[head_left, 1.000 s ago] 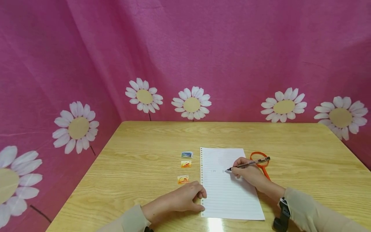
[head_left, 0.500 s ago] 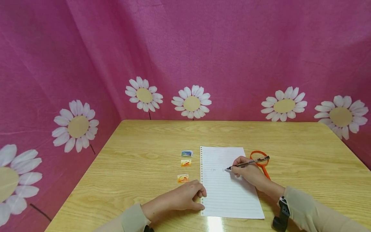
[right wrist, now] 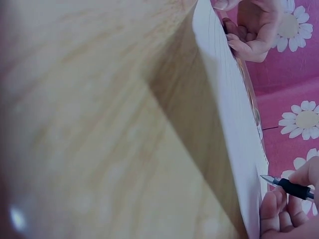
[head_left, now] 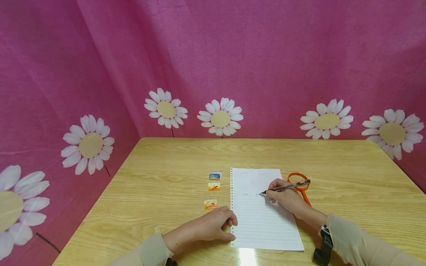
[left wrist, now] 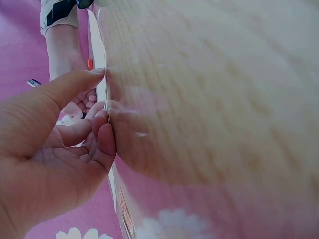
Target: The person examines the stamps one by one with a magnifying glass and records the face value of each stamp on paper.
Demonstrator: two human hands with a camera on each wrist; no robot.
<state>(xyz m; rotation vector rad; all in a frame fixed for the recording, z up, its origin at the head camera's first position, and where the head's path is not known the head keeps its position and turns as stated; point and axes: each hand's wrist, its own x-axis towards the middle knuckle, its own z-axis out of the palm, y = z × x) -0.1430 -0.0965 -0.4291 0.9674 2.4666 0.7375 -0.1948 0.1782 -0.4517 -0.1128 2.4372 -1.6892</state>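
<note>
A sheet of lined loose-leaf paper with holes down its left side lies on the table. My right hand pinches a pen, its tip on the upper part of the sheet beside small written figures. In the right wrist view, the pen shows a dark grip near a pale tip. My left hand rests at the paper's left edge. Its thumb and loosely bent fingers touch table and paper in the left wrist view, where the hand appears close up.
Left of the paper lie three small stamp-like cards: a blue one, a yellow one and another yellow one. An orange-red magnifying glass lies right of the sheet, partly behind the right hand. A pink flowered cloth surrounds the wooden table.
The pen tip has made small movements, and a faint stroke now shows right of the second figure. The left hand has stayed in place.
</note>
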